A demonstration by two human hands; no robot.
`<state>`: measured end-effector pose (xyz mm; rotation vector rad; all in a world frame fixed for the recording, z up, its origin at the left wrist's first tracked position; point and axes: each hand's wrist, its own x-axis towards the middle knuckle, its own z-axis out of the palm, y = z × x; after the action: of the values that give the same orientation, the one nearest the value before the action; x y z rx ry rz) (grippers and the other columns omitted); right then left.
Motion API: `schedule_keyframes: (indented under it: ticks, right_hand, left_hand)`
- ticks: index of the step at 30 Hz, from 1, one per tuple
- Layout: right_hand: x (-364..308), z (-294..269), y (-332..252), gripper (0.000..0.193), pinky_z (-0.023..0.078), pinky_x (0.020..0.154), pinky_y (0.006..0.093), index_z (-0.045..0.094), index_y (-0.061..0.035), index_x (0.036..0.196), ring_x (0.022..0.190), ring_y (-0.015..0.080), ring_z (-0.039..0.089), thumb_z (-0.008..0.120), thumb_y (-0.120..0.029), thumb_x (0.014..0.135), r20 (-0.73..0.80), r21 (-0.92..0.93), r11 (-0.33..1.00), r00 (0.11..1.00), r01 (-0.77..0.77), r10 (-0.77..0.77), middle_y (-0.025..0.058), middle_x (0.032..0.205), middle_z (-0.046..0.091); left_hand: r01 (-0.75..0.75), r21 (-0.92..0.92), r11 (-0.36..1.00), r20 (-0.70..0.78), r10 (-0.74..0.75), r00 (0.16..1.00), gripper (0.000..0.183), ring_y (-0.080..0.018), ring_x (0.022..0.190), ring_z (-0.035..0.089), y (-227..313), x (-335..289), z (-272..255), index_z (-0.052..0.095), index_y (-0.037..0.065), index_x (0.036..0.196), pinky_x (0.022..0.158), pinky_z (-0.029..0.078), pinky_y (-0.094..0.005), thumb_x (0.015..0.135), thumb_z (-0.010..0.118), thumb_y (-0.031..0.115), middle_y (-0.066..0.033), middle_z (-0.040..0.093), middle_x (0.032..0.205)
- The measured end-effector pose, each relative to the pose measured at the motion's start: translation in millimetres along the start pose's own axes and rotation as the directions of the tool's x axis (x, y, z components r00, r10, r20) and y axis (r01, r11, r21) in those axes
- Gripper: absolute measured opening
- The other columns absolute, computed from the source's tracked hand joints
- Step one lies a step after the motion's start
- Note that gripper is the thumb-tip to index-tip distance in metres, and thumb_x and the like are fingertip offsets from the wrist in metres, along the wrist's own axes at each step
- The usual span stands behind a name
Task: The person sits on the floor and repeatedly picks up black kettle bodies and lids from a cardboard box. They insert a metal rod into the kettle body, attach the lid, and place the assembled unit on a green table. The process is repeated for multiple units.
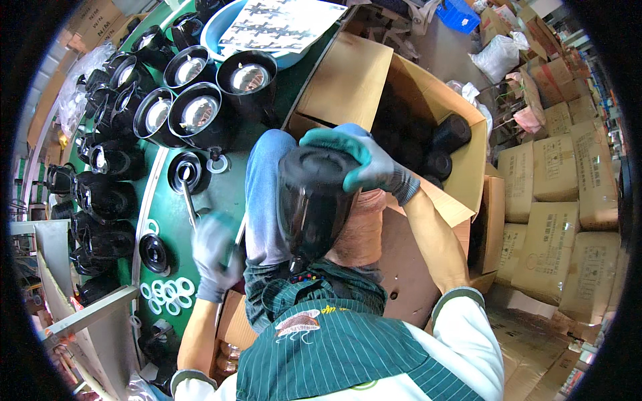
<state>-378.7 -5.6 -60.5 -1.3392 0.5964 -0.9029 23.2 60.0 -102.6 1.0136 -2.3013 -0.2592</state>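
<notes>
Black vessel [314,210], right hand [376,159] curled around its upper end

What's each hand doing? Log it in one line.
right hand: gripping black vessel; left hand: blurred, grip unclear; white rings: on green table

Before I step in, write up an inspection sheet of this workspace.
Surface: green tabletop, on the left.
Job's things: black vessel at the lap.
Clutter: black containers with shiny insides; white rings in a cluster.
Hands: right hand gloved, fingers around the vessel's upper end; left hand gloved, motion-blurred, grip unclear.
Cables: nothing seen.
Surroundings: open carton holding dark pieces; stacked cartons at far right.
</notes>
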Motion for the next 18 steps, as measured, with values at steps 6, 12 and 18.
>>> schedule_keyframes:
  ticks: [6, 12, 18]
  right_hand:
    - [7.0, 34.5, 39.9, 0.129, 0.035, 0.122, 0.0393, 0.031, -0.0036, 0.159, 0.143, 0.0253, 0.046, 0.102, -0.022, 0.053, 0.093, -0.178, 0.984, 0.995, -0.003, 0.02, 0.0126, 0.156, 0.046]
    - [-27.7, 36.9, 37.8, 0.138, 0.032, 0.123, 0.0403, 0.02, -0.0035, 0.163, 0.147, 0.0267, 0.039, 0.102, -0.028, 0.054, -0.029, -0.213, 0.971, 0.994, -0.112, 0.108, 0.0163, 0.163, 0.035]
    - [-17.4, 49.4, 54.0, 0.139, 0.03, 0.124, 0.0408, 0.012, -0.0033, 0.164, 0.152, 0.0265, 0.031, 0.1, -0.029, 0.06, -0.008, -0.025, 1.0, 1.0, -0.011, 0.011, 0.0166, 0.168, 0.025]
  left_hand:
    - [0.793, 0.444, 0.418, -0.143, -0.84, 0.523, 0.074, -0.0441, 0.111, 0.062, -111.0, -52.3, 45.0, 0.052, 0.001, 0.142, 0.097, 0.049, -0.0519, 0.09, 0.071, 0.05, -0.0274, 0.061, 0.121]
    - [0.729, -0.33, 0.6, 0.1, -0.746, 0.659, 0.056, -0.0185, 0.098, 0.071, -50.5, 12.2, 17.4, 0.057, -0.003, 0.137, 0.086, 0.058, -0.0331, 0.09, 0.08, 0.016, -0.0146, 0.072, 0.117]
    - [0.276, -0.405, 0.872, 0.468, -0.061, 0.881, 0.077, -0.0213, 0.104, 0.072, 36.2, 153.9, -37.0, 0.047, 0.0, 0.148, 0.084, 0.062, -0.0344, 0.082, 0.084, 0.013, -0.0138, 0.071, 0.12]
